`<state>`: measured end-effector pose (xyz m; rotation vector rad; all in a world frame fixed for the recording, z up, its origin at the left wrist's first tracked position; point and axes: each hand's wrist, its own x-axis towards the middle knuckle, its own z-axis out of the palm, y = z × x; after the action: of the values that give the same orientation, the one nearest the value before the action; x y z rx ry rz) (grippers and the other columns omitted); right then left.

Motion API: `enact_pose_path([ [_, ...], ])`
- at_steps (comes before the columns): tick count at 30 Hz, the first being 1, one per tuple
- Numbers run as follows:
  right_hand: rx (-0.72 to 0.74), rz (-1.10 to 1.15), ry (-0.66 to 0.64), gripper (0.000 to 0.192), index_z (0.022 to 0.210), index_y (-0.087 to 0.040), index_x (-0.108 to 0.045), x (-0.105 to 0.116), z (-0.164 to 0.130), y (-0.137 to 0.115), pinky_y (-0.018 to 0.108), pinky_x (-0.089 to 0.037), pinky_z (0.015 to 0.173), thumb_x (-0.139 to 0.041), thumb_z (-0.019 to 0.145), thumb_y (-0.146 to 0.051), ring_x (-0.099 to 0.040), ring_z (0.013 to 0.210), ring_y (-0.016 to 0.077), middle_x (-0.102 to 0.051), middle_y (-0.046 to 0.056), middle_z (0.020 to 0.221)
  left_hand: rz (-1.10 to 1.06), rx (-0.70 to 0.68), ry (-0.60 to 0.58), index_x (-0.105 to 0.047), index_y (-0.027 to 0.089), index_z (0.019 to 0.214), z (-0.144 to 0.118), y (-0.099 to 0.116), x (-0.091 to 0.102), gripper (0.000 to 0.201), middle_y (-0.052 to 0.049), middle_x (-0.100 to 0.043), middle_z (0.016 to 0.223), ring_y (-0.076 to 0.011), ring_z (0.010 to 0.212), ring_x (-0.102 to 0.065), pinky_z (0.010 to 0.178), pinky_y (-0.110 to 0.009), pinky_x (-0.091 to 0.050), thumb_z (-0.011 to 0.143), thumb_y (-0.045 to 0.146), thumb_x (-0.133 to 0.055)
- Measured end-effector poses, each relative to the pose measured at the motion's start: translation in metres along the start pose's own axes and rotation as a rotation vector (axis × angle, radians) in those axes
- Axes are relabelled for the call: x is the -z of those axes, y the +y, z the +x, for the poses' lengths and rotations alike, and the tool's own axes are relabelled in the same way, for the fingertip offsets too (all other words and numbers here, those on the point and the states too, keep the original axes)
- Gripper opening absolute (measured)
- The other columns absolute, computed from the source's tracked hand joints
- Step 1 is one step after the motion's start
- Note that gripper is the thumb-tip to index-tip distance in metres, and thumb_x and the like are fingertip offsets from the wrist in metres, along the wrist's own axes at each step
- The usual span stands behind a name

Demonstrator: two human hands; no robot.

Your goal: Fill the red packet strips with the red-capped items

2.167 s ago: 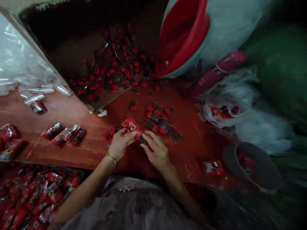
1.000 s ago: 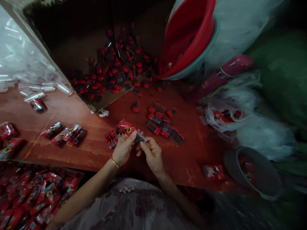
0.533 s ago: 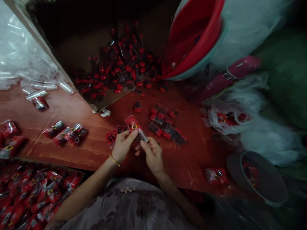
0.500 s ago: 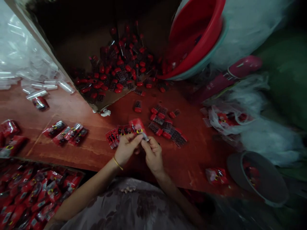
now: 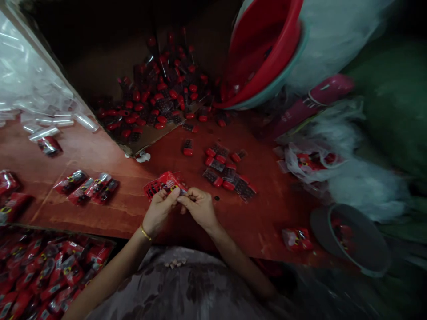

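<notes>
My left hand (image 5: pixel 159 210), with a gold bracelet at the wrist, pinches a small red plastic packet (image 5: pixel 171 180) with a yellow mark. Close against it, the closed fingers of my right hand (image 5: pixel 200 207) grip the packet's near right end. Fingers hide that end, so what is inside cannot be made out. Just behind the packet lies a fanned row of red printed cards (image 5: pixel 151 190), partly covered by it. Several small clear cases with red caps (image 5: pixel 228 172) lie on the table to the right of my hands.
A cardboard box (image 5: pixel 156 141) on its side spills red-capped cases. Red basin (image 5: pixel 293 40), pink bottle (image 5: pixel 325 93) and grey bucket (image 5: pixel 353 242) stand right. Filled packets (image 5: pixel 100 186) lie left, with more packets (image 5: pixel 43 271) heaped below. Clear plastic tubes (image 5: pixel 53 120) are at far left.
Both hands have moved left with the packet, which now sits lower and over the fanned cards. The whole view has shifted slightly.
</notes>
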<state>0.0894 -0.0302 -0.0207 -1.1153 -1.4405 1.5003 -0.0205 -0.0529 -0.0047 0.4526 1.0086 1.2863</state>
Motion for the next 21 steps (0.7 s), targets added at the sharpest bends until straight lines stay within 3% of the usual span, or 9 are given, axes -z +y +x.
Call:
enact_pose_path([
  [3,0.148,-0.208,0.025,0.029,0.064,-0.019,-0.056,-0.003,0.006,0.002,0.021,-0.043,0.048,-0.064,0.074,-0.045,-0.054,0.048,0.0101,-0.060,-0.002,0.055,-0.064,0.007,0.093,-0.065,0.013,0.074,-0.007,0.013,0.016,0.028,-0.003,-0.067,0.071,-0.0124,0.064,-0.061,0.063,-0.022,-0.049,0.062,0.036,-0.076],
  [7,0.349,-0.731,0.266,0.026,0.091,-0.018,-0.064,0.027,0.016,0.006,0.036,-0.047,0.081,-0.056,0.081,-0.041,-0.060,0.086,0.0220,-0.068,0.009,0.088,-0.258,-0.097,0.388,-0.065,0.017,0.078,-0.009,0.048,0.059,0.026,-0.004,-0.071,0.085,-0.0152,0.085,-0.065,0.079,-0.026,-0.051,0.077,0.043,-0.062],
  [9,0.343,-0.957,0.354,0.029,0.102,-0.014,-0.062,0.048,0.020,0.014,0.046,-0.040,0.092,-0.050,0.085,-0.034,-0.053,0.103,0.0286,-0.064,0.016,0.106,-0.372,-0.188,0.522,-0.065,0.017,0.083,-0.009,0.064,0.079,0.042,-0.005,-0.071,0.092,-0.0144,0.092,-0.064,0.081,-0.026,-0.050,0.084,0.054,-0.044],
  [12,0.324,-1.120,0.307,0.033,0.114,-0.013,-0.056,0.070,0.020,0.030,0.054,-0.031,0.100,-0.040,0.085,-0.017,-0.048,0.112,0.0292,-0.058,0.015,0.119,-0.308,-0.229,0.529,-0.065,0.016,0.091,-0.008,0.069,0.087,0.056,-0.010,-0.068,0.102,-0.0180,0.099,-0.062,0.084,-0.030,-0.050,0.079,0.064,-0.040],
  [14,0.356,-1.139,0.235,0.038,0.115,-0.016,-0.056,0.075,0.014,0.038,0.054,-0.028,0.102,-0.037,0.083,-0.010,-0.048,0.114,0.0266,-0.059,0.011,0.120,0.005,-0.273,0.464,-0.066,0.017,0.096,-0.005,0.059,0.075,0.048,-0.009,-0.068,0.103,-0.0215,0.100,-0.062,0.090,-0.035,-0.047,0.074,0.058,-0.055],
  [16,0.404,-1.119,0.189,0.040,0.115,-0.018,-0.055,0.075,0.006,0.043,0.053,-0.027,0.104,-0.037,0.080,-0.007,-0.048,0.116,0.0245,-0.059,0.009,0.120,0.509,-0.369,0.328,-0.067,0.020,0.100,0.003,0.044,0.055,0.041,-0.009,-0.067,0.108,-0.0257,0.107,-0.058,0.098,-0.042,-0.040,0.070,0.048,-0.065],
  [19,0.459,-1.093,0.212,0.038,0.115,-0.017,-0.055,0.073,-0.002,0.047,0.052,-0.026,0.105,-0.040,0.081,-0.009,-0.045,0.120,0.0239,-0.058,0.009,0.121,1.243,-0.535,0.105,-0.067,0.023,0.104,0.022,0.022,0.031,0.035,-0.010,-0.053,0.130,-0.0312,0.128,-0.037,0.107,-0.051,-0.022,0.072,0.037,-0.067],
  [21,0.486,-1.090,0.241,0.034,0.114,-0.016,-0.056,0.072,-0.003,0.048,0.052,-0.027,0.105,-0.043,0.082,-0.013,-0.045,0.120,0.0244,-0.059,0.010,0.121,1.551,-0.587,0.038,-0.067,0.025,0.104,0.034,0.011,0.026,0.032,-0.011,-0.046,0.136,-0.0331,0.132,-0.029,0.108,-0.055,-0.016,0.074,0.034,-0.065],
])
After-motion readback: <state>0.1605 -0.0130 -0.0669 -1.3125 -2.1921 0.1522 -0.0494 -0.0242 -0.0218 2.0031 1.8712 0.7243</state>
